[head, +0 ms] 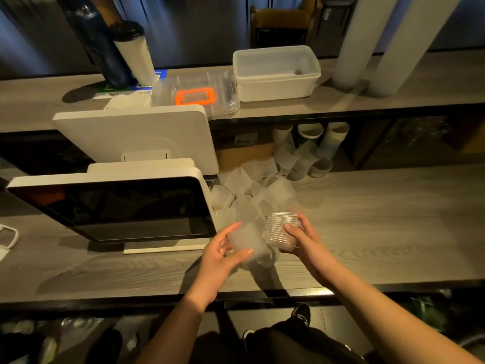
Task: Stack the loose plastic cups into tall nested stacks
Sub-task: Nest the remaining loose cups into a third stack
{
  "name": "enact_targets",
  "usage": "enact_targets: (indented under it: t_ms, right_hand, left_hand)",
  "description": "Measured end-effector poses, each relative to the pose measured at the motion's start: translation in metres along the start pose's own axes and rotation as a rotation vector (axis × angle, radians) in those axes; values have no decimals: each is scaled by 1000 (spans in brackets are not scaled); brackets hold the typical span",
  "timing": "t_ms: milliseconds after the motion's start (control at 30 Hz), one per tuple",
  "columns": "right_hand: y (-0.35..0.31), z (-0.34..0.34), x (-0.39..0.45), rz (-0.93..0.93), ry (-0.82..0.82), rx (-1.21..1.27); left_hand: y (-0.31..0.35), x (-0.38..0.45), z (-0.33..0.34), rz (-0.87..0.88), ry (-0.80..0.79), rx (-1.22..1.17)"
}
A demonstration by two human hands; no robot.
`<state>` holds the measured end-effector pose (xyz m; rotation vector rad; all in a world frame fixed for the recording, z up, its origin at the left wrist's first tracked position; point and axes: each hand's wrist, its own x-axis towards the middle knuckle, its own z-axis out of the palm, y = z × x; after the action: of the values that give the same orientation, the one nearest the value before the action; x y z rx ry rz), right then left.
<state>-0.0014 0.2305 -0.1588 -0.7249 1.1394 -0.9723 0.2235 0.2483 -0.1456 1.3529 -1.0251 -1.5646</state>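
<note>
My left hand (221,254) curls round a ribbed cup (248,239), and my right hand (301,239) grips a short nested stack (282,229) – both just right of the monitor (112,206). Loose cups (252,190) lie heaped behind. My worry: these thin walls flex, so a crooked push could jam the cup – or knock the heap.

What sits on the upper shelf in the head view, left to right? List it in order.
Dark bottle → white tumbler with a black lid → clear lid with an orange handle → white plastic tub → two tall white cup stacks.
</note>
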Motion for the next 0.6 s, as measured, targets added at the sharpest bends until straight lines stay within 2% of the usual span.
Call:
enact_targets:
  t_ms: [167, 400, 500, 600]
  right_hand:
    - [-20, 4, -12, -73, -94, -130]
    - [-29, 9, -17, -128, -127, -407]
    - [-24, 18, -20, -67, -209, -396]
    - [-19, 26, -19, 5, -216, -317]
  left_hand:
    - [6, 1, 10, 45, -24, 64]
    - [14, 0, 16, 65, -69, 69]
    - [14, -1, 18, 71, -79, 97]
    - [13, -1, 18, 63, -53, 97]
